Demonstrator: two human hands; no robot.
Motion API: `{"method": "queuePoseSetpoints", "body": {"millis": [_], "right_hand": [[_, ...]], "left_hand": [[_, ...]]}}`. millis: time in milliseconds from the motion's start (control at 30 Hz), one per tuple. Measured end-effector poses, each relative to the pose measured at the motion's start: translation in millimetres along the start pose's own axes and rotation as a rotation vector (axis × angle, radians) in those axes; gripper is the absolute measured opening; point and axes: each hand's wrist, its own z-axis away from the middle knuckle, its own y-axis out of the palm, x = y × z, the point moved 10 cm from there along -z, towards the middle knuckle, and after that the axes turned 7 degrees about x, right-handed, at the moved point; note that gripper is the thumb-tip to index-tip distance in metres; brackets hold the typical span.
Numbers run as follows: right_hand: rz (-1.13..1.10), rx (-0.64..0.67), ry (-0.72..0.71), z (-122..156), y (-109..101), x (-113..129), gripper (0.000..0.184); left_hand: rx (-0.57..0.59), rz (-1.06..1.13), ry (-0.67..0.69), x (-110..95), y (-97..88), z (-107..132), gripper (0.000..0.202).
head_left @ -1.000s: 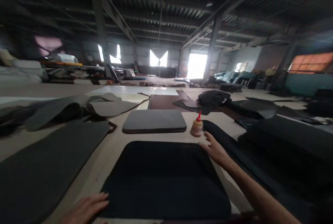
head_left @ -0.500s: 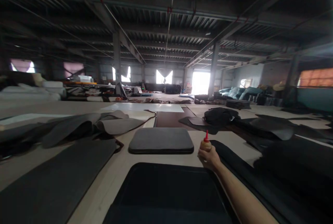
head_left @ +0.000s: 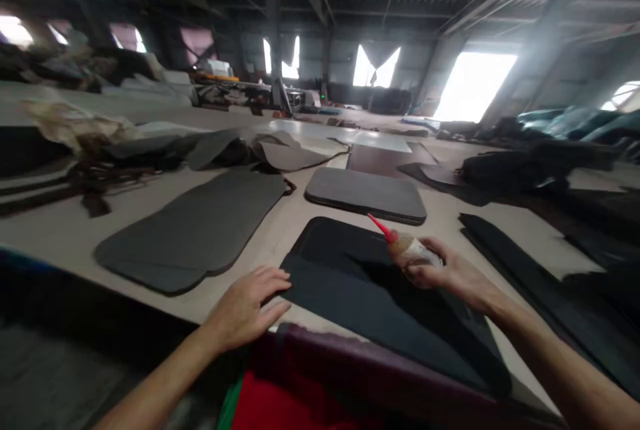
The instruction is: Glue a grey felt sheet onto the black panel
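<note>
The right hand (head_left: 447,273) is closed around a bottle (head_left: 413,251). The bottle is tilted, with its red nozzle (head_left: 379,226) pointing up and left above the far part of the black panel (head_left: 350,283). The left hand (head_left: 245,307) lies flat with its fingers spread on the panel's near left corner, by the near edge of the table (head_left: 60,237). Past the panel, and apart from it, lies a grey pad (head_left: 367,193). A grey mat (head_left: 200,230) lies to the left and dark strips (head_left: 505,250) to the right.

Whether the nozzle is capped cannot be told. If it is open, a hard squeeze at this tilt could drop a blob on the panel or run toward the left fingers. With only one corner pinned, the panel could pivot or slide off the near edge.
</note>
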Motion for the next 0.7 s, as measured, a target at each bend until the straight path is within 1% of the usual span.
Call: {"method": "queuePoseSetpoints", "body": {"millis": [67,133,233,333,433,500,567,700], "right_hand": [[0.031,0.029,0.045,4.6,16.0,6.2,0.059],[0.011,0.029,0.036,4.5,28.0,13.6,0.058],[-0.207,0.107,0.023,0.8,54.5,21.7,0.055],[-0.431,0.202,0.069,-1.3,81.7,26.3,0.056],[-0.530,0.274,0.092,-1.7,101.8,31.4,0.061],[-0.527,0.293,0.085,-1.9,110.0,33.9,0.063],[-0.474,0.275,0.078,-2.7,113.7,34.7,0.061],[-0.302,0.178,0.018,-5.5,111.5,42.6,0.052]], "left_hand": [[-0.004,0.038,0.005,-4.5,-2.9,-0.7,0.026],[-0.018,0.051,-0.013,-6.2,-5.9,-0.6,0.024],[-0.039,0.053,-0.041,-5.7,-8.4,0.1,0.022],[-0.065,0.061,-0.058,-2.1,-8.6,0.3,0.025],[-0.088,0.057,-0.087,3.6,-7.6,-0.2,0.021],[-0.103,0.050,-0.115,7.2,-7.1,-0.3,0.022],[-0.126,0.048,-0.153,11.1,-7.7,0.4,0.036],[-0.162,0.055,-0.217,17.1,-8.0,2.8,0.072]]}}
